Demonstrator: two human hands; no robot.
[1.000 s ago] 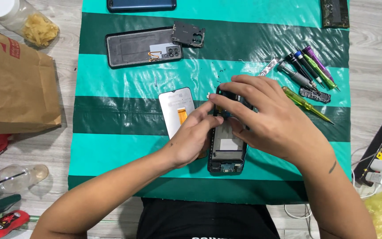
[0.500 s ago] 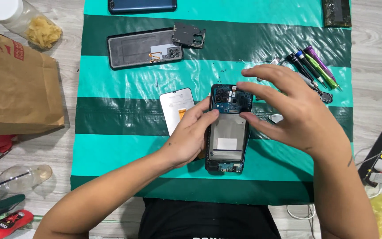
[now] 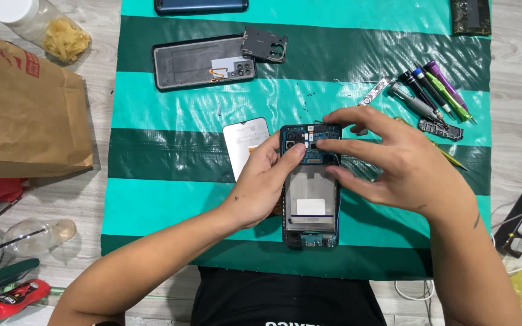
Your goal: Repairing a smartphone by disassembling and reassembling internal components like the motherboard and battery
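Underneath everything, a green-striped mat (image 3: 170, 181) covers the bench, probably to keep small parts from rolling off and to show them up against the colour; the brown paper bag (image 3: 28, 115) stands off its left edge, out of the working space. At the far side lie the removed back cover (image 3: 203, 61), inner face up, and a dark inner plate (image 3: 264, 43) touching its corner, set well away from the hands as parts finished with for now. The opened phone (image 3: 310, 199) lies flat in the middle of the mat, directly before the person, its inside facing up. The left hand (image 3: 261, 187) braces the phone's left edge, thumb tip on the upper board, seemingly to stop it sliding; its fingers press rather than clench. The right hand (image 3: 394, 163) arches over the top end, fingers loosely spread, tips touching the camera area, grasping nothing that I can see. A white screen panel (image 3: 244, 140) lies just beside the phone, partly under the left hand. The screwdrivers (image 3: 430, 90) are bunched to the right, near the right hand for quick reach.
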